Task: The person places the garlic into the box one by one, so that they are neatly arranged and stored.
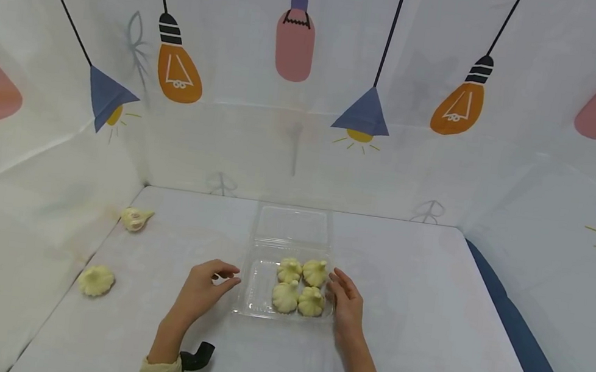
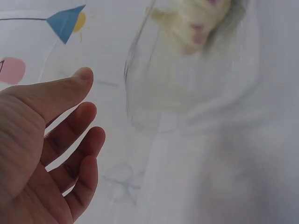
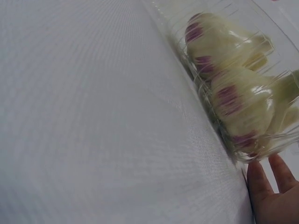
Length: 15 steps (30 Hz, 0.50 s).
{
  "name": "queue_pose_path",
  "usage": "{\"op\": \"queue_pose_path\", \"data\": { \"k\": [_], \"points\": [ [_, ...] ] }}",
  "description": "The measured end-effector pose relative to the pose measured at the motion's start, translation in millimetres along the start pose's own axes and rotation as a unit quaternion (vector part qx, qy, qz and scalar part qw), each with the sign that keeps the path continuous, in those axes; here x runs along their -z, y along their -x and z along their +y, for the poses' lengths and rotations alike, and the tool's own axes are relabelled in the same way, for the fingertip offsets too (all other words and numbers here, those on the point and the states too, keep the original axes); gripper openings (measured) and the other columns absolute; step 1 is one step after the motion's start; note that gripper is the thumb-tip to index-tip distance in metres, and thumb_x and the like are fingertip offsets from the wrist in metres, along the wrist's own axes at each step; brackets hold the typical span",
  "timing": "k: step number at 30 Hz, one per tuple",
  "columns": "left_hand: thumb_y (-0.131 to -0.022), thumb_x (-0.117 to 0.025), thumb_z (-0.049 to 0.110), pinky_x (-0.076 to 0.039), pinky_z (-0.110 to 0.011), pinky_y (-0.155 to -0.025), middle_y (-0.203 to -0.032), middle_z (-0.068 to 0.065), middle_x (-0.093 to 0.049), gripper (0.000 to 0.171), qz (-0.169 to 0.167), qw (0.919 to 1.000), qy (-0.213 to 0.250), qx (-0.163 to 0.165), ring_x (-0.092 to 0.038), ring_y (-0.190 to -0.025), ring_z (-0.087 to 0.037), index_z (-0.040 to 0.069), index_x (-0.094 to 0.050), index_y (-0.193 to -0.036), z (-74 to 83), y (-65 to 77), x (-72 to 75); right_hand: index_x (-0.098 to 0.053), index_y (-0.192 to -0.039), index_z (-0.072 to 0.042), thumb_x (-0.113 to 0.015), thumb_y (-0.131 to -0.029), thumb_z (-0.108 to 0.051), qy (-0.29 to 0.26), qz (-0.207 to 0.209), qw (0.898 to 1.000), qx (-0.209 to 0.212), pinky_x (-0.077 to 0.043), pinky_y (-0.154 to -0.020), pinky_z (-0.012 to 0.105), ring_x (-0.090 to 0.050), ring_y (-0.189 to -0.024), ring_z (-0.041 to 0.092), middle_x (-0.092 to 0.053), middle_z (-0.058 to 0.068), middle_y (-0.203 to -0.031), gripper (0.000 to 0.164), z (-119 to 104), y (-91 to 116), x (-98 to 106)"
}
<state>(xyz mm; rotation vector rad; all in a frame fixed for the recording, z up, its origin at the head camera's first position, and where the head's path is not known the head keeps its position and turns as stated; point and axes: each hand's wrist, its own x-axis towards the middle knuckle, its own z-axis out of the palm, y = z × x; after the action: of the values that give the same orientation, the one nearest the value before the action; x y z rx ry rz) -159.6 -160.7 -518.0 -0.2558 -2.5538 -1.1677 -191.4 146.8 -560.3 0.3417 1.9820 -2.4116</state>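
Observation:
A clear plastic clamshell box (image 1: pixel 258 292) lies on the white table, its lid (image 1: pixel 294 222) folded open toward the back wall. Several garlic bulbs (image 1: pixel 285 297) sit in the right part of the box; purple patches show on the bulbs (image 3: pixel 233 100) in the right wrist view. My left hand (image 1: pixel 204 289) is just left of the box, holding nothing, thumb and fingers apart in the left wrist view. At the right wall of the box is my right hand (image 1: pixel 347 308), its fingertips (image 3: pixel 258 175) at or touching the plastic, with no grip on it.
Two loose garlic bulbs lie at the table's left edge, one bulb (image 1: pixel 134 219) farther back and another bulb (image 1: pixel 96 281) nearer. White sheeting (image 1: pixel 215 140) printed with lamps hangs around the back and sides. Dark blue cloth (image 1: pixel 523 340) runs along the right edge.

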Motion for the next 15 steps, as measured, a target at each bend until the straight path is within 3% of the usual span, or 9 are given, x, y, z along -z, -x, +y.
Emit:
{"op": "queue_pose_path", "data": {
  "k": [8, 15],
  "points": [
    [-0.079, -0.081, 0.007, -0.053, -0.041, -0.072, -0.091, 0.002, -0.069, 0.022, 0.015, 0.9987, -0.04, 0.026, -0.062, -0.081, -0.012, 0.009, -0.073, -0.099, -27.6, 10.5, 33.7, -0.051, -0.138, -0.001, -0.052, -0.101, -0.011, -0.011, -0.01, 1.0, -0.002, -0.049, -0.09, 0.032, -0.051, -0.12, 0.03, -0.051, 0.021, -0.134, 0.039, 0, -1, 2],
    [-0.079, -0.08, 0.005, -0.052, -0.033, -0.07, -0.09, 0.004, -0.07, 0.021, 0.049, 0.9966, -0.061, 0.027, -0.063, -0.081, -0.012, 0.009, -0.074, -0.099, -42.8, 17.4, 59.6, -0.052, -0.137, -0.001, -0.053, -0.101, -0.011, 0.0, -0.003, 1.0, 0.0, -0.049, -0.089, 0.031, -0.053, -0.118, 0.03, -0.053, 0.021, -0.134, 0.037, 0, -1, 2]
  ]
}}
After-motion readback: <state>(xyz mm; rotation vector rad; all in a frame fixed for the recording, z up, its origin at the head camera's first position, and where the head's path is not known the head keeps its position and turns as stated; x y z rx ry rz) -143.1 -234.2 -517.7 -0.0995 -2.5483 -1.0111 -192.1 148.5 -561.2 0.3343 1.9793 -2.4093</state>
